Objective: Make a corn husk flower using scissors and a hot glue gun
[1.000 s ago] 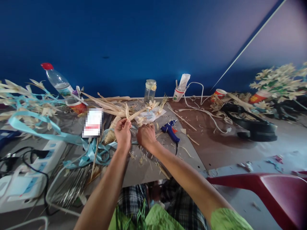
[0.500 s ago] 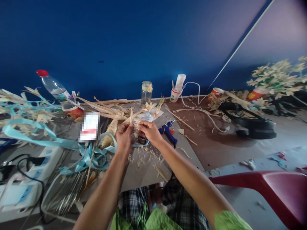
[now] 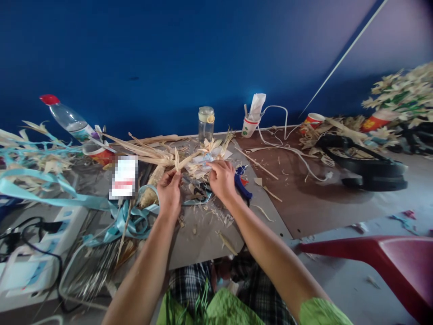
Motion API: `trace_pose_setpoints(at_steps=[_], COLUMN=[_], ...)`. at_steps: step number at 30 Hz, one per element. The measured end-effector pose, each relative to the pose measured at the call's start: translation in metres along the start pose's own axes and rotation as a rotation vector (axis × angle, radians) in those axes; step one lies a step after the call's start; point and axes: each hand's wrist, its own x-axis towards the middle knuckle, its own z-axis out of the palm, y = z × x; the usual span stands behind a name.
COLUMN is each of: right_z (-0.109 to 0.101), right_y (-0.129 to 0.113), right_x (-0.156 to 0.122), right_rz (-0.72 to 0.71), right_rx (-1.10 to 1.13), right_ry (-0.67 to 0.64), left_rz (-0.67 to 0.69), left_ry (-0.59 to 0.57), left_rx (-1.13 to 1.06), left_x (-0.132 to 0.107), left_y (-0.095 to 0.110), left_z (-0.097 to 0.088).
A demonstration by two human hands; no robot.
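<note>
My left hand [image 3: 169,187] pinches an upright strip of dried corn husk [image 3: 177,160] between thumb and fingertips. My right hand [image 3: 223,179] is apart from it, index finger stretched out over a husk flower [image 3: 211,146] with light-blue bits near its base. Its other fingers are partly hidden, and I see nothing held in it. Just right of this hand lies a blue glue gun [image 3: 242,181]. Behind the left hand a bundle of long dry husks [image 3: 145,153] spreads leftward. Dark handles, perhaps of scissors, lie between the hands.
Light-blue ribbon [image 3: 126,221] loops beside a phone [image 3: 123,177] on the left. A power strip [image 3: 50,253] and thin wires are nearer me. A clear jar [image 3: 206,124], a white cup [image 3: 250,126] and a white cable [image 3: 297,155] stand or lie farther back. A red chair [image 3: 372,253] is at right.
My right hand has moved away from the left, rightward and forward to the flower. The left hand keeps the husk strip. The view has shifted slightly.
</note>
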Motion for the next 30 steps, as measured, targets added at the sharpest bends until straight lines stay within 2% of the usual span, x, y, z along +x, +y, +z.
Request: trace_pose_setpoints(at_steps=[2,4,8,13,18,24,30], right_z=[0.001,0.004,0.006,0.001,-0.01,-0.024,-0.028], right_y=[-0.003,-0.006,-0.007,-0.006,-0.005,-0.001,0.002], right_x=[-0.002,-0.004,-0.003,0.002,0.01,0.02,0.019], right_rz=[-0.04,-0.066,-0.064,0.035,0.031,0.112,0.051], right_rx=[0.017,0.045,0.118,0.192,0.231,0.28,0.251], right_ry=[-0.116,-0.166,-0.107,-0.129,0.022,-0.075,0.052], left_rz=[0.01,0.026,0.061,0.095,0.071,0.043,0.034], left_ry=[0.006,0.02,0.023,0.04,0.047,0.037,0.036], left_rx=[-0.004,-0.015,-0.02,-0.033,-0.034,-0.077,-0.094], left_x=[0.002,0.004,0.008,0.012,0.009,0.006,0.005], left_y=[-0.001,-0.003,-0.006,-0.007,-0.003,0.001,0.002], left_z=[-0.001,-0.003,-0.006,-0.01,-0.008,-0.005,-0.002])
